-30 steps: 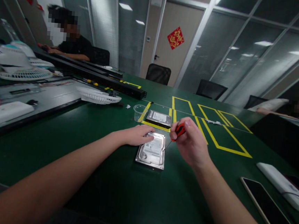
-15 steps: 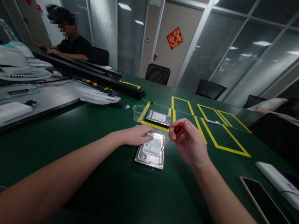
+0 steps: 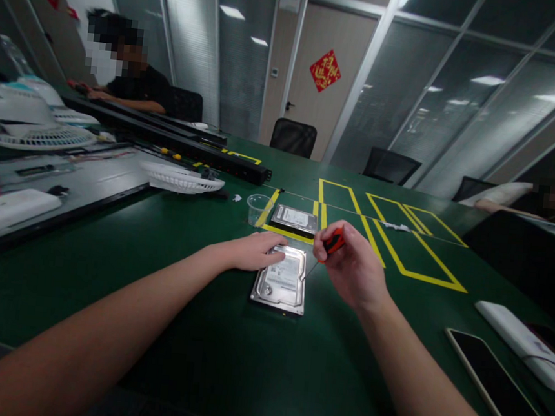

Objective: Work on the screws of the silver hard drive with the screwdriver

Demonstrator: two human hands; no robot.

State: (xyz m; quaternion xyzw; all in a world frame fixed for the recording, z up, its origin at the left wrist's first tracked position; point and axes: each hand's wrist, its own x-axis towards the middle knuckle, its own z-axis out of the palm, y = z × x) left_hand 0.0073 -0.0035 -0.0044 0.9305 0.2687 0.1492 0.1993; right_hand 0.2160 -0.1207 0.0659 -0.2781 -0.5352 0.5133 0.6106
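Note:
A silver hard drive lies flat on the green table, its label side up. My left hand rests on its far left part with the fingers stretched out over the top. In my right hand a screwdriver with a red and black handle is gripped. Its thin shaft slants down to the left, and the tip is at the drive's right edge; whether it touches is too small to tell. Just beyond stands a second hard drive inside a yellow tape outline, with a clear plastic cup to its left.
A phone and a white device lie at the right. White fan parts, a metal panel and long black bars fill the left. One person sits far left; another is partly seen far right.

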